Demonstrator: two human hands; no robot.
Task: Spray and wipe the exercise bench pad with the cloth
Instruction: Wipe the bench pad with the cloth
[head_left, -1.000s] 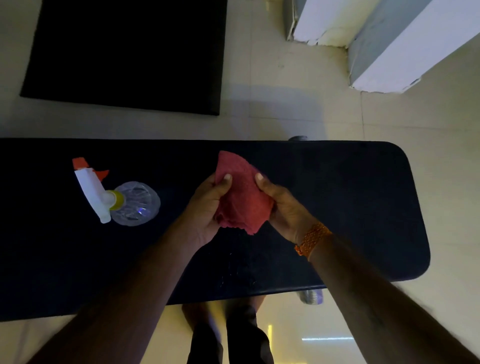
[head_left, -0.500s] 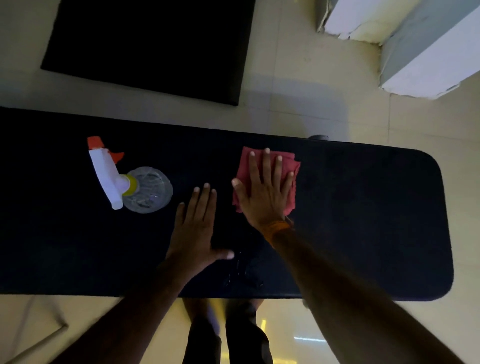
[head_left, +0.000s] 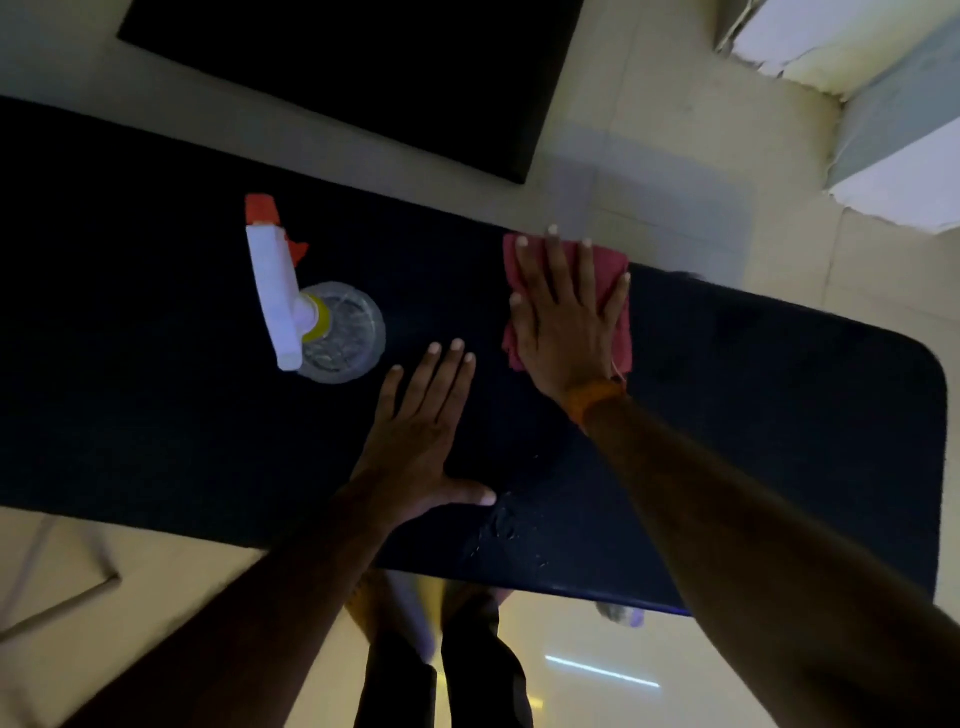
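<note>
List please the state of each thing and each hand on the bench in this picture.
Cloth: folded, flat on the pad, under the right hand.
Spray bottle: upright, nobody holds it.
Bench pad: droplets near the front edge.
Right hand: open, pressing the cloth.
Left hand: open, flat on the pad.

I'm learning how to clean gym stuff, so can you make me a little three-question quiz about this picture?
1. True or false: the right hand lies flat on the red cloth.
2. Which stands on the bench pad: A) a bucket, B) a spray bottle, C) a broom?
3. Fill in: the left hand rests on the pad, holding ____.

Key: 1 true; 2 B; 3 nothing.
</note>
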